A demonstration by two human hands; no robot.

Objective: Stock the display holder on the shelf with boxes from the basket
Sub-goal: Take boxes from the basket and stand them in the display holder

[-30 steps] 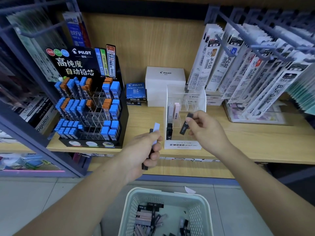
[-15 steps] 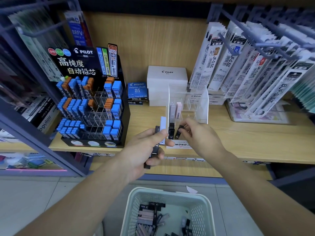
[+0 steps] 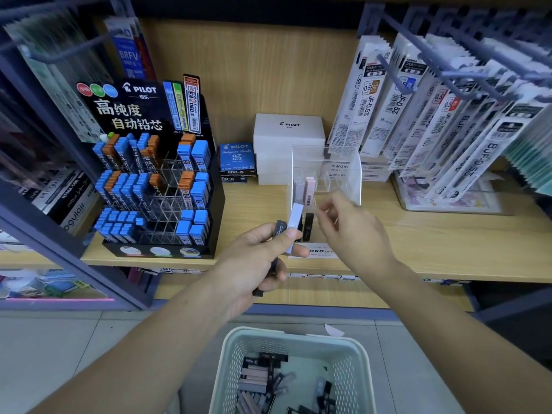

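Observation:
A clear acrylic display holder (image 3: 343, 171) stands on the wooden shelf (image 3: 448, 240). Two pale pink boxes (image 3: 310, 189) stand in its back slots and black boxes (image 3: 308, 227) in its front row. My left hand (image 3: 254, 264) grips a few slim boxes just left of the holder: a black box (image 3: 279, 228) and a pale lilac box (image 3: 295, 218) stick up above my thumb. My right hand (image 3: 355, 234) hovers in front of the holder with relaxed fingers and holds nothing. The pale green basket (image 3: 358, 372) below holds several black and pink boxes (image 3: 257, 380).
A black Pilot lead display (image 3: 155, 180) with blue and orange cases fills the shelf's left side. White Pilot boxes (image 3: 288, 130) sit behind the holder. Refill packs (image 3: 418, 121) hang on hooks at the right, above a clear tray (image 3: 454, 201).
My right hand brought a black box down into the holder's front row and let go of it. My left hand rose a little with its boxes.

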